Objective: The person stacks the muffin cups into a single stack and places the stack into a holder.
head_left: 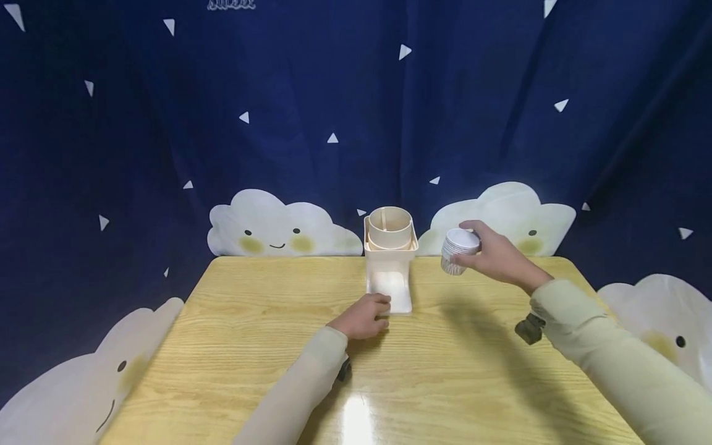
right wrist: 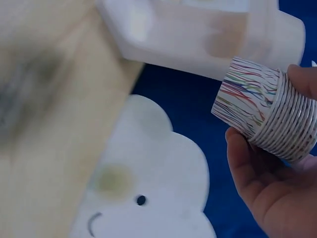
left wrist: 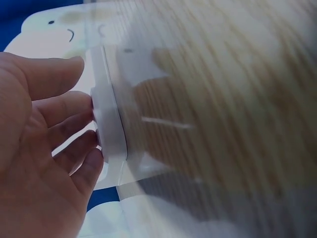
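In the head view my right hand (head_left: 500,256) holds a nested stack of small paper cups (head_left: 456,262) above the table's far right part. The right wrist view shows colored wavy lines on the outermost cup (right wrist: 247,94), with thumb and fingers on opposite sides of the stacked rims. A cream plastic holder (head_left: 388,266) stands at the table's far edge, a round open tube (head_left: 390,228) set in its square top. My left hand (head_left: 363,317) is at the holder's flat base (head_left: 397,303). Seen from the left wrist, its fingertips (left wrist: 94,141) touch the base's edge and the thumb stays apart.
The wooden table (head_left: 267,321) has a glossy, reflective surface. Directly behind it hangs a dark blue curtain (head_left: 311,80) with white triangles and smiling clouds. A small dark device (head_left: 530,329) sits at the right wrist.
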`<action>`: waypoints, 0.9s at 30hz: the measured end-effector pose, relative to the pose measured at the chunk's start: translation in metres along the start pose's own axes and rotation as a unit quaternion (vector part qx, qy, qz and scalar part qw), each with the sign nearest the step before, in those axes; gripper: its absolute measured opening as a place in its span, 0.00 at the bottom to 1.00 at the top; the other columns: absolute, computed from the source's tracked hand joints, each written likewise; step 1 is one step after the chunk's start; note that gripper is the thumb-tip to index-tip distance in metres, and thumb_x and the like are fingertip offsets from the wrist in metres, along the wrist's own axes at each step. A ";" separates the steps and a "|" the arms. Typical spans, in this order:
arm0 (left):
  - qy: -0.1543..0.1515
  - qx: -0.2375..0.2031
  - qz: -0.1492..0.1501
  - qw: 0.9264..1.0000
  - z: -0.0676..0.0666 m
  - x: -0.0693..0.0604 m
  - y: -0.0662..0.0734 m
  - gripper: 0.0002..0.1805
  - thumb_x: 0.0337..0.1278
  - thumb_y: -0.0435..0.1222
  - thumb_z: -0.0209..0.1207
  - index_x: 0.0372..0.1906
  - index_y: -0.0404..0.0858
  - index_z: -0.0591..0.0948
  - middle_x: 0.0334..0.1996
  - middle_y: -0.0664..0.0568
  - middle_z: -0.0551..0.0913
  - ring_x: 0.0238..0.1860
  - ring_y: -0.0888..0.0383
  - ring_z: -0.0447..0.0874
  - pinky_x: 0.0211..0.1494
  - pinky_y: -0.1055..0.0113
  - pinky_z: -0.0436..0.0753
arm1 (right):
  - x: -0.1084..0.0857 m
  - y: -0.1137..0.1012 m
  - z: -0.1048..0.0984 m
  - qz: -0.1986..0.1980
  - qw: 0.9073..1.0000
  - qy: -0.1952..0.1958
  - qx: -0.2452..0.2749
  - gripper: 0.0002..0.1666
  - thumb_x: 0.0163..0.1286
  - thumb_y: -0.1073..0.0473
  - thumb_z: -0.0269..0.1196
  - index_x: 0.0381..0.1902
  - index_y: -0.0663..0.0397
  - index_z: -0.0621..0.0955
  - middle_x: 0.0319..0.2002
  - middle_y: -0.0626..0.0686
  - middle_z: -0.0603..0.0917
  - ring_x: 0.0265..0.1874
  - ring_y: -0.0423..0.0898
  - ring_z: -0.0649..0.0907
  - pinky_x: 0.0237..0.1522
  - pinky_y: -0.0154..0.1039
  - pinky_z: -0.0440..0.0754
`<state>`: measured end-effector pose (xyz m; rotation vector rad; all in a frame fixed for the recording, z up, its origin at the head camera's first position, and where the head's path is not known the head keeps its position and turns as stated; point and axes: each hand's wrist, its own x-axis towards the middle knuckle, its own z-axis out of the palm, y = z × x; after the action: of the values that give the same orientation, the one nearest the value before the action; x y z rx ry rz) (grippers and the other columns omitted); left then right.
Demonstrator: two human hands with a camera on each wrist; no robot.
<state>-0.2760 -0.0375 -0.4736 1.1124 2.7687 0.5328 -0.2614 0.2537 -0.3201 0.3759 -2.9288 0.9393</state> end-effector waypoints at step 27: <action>0.013 -0.022 0.026 0.999 0.005 0.004 -0.006 0.16 0.63 0.35 0.58 0.22 0.41 0.66 0.65 0.39 0.76 0.69 0.45 0.73 0.74 0.55 0.69 | 0.062 -0.114 -0.044 0.006 0.999 0.002 -0.046 0.45 0.62 0.49 0.68 0.70 0.58 0.62 0.61 0.65 0.76 0.55 0.60 0.78 0.55 0.55 0.78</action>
<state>-0.2814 -0.0370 -0.4806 1.1797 2.7420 0.6139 -0.2952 0.1757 -0.2127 0.3533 -2.9603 0.8031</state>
